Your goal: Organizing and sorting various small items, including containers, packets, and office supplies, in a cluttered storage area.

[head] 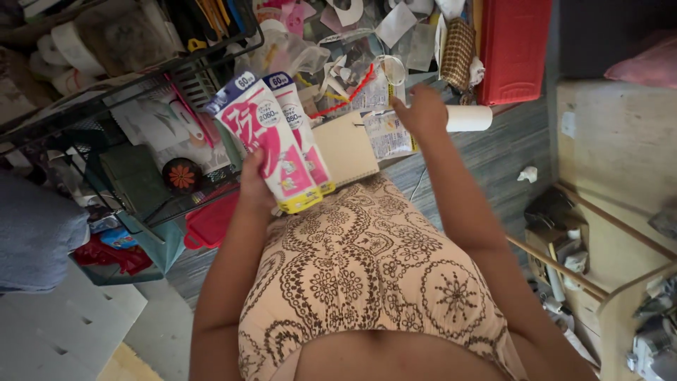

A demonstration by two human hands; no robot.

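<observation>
My left hand [255, 185] grips two flat pink-and-white pouches [271, 137] with blue tops, held fanned and upright in front of my patterned dress. My right hand [421, 113] reaches forward over a pile of clutter on the floor. It touches a small printed packet [390, 135], and a white paper roll [468, 118] lies right beside it. I cannot tell whether the fingers have closed on anything. A beige notebook [347, 149] lies between the two hands.
A black wire rack [134, 85] with tape rolls and papers stands at the left. A red plastic box [513, 49] sits at the top right, and a woven pouch [458, 51] beside it. Wooden furniture [620, 212] fills the right side. Scraps and plastic bags [331, 56] cover the floor ahead.
</observation>
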